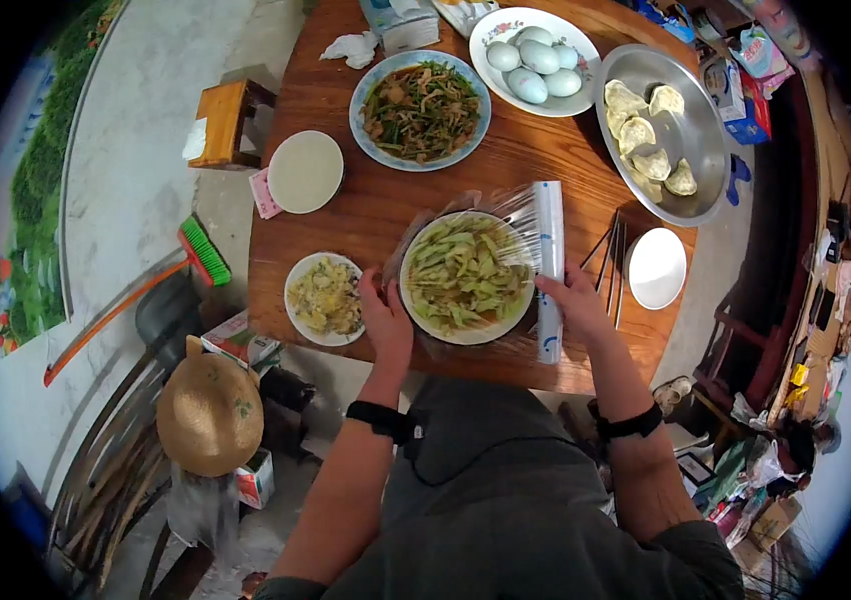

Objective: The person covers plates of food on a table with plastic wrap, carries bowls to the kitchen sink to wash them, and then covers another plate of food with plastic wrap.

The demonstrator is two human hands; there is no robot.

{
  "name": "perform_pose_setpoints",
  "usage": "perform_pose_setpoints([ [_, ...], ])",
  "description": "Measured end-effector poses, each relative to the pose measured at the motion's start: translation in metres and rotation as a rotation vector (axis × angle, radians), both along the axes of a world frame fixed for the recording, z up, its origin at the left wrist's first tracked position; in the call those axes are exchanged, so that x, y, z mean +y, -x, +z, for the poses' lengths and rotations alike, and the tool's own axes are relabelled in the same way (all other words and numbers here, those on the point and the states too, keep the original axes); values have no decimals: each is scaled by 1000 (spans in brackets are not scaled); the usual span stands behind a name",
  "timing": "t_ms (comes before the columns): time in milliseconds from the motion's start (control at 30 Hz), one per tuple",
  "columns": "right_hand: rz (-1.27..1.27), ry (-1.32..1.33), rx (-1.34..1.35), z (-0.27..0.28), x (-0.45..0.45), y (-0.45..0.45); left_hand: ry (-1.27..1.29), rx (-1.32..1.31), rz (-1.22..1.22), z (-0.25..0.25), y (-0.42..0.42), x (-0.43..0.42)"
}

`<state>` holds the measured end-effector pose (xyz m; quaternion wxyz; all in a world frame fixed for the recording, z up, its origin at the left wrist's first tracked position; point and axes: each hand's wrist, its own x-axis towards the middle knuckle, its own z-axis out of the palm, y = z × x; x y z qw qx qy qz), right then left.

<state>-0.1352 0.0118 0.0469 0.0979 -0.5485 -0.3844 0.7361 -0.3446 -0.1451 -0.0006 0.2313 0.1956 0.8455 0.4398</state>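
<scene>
A bowl of sliced green vegetables point(465, 275) stands near the table's front edge, with clear cling film point(505, 212) stretched across its top. The film runs to a long white and blue cling film box point(549, 270) lying along the bowl's right side. My right hand point(577, 297) is closed on that box, thumb on its near face. At the bowl's left side, my left hand point(383, 315) pinches the film against the outer wall; its fingertips are partly hidden. Just left of this hand sits a small bowl of yellowish food point(324, 298).
Behind are a plate of stir-fry point(421, 110), a plate of pale eggs point(533, 62) and a steel basin point(702, 130) with dumplings. Chopsticks point(613, 262) and a white bowl point(656, 268) lie right; a pale round bowl point(305, 172) stands left on the wooden table point(295, 245).
</scene>
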Motion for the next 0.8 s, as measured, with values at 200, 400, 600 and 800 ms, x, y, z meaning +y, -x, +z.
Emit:
perform_pose_setpoints([
  [200, -18, 21, 109, -20, 0, -7, 8, 418, -241, 3, 8, -3],
  [400, -84, 127, 204, -22, 1, -11, 248, -97, -227, -1, 15, -10],
  [600, -129, 186, 276, -28, 0, -12, -149, -856, 226, 23, -6, -1],
  [800, -49, 91, 250, 9, 5, -4, -383, -1176, 258, 43, -7, 8],
])
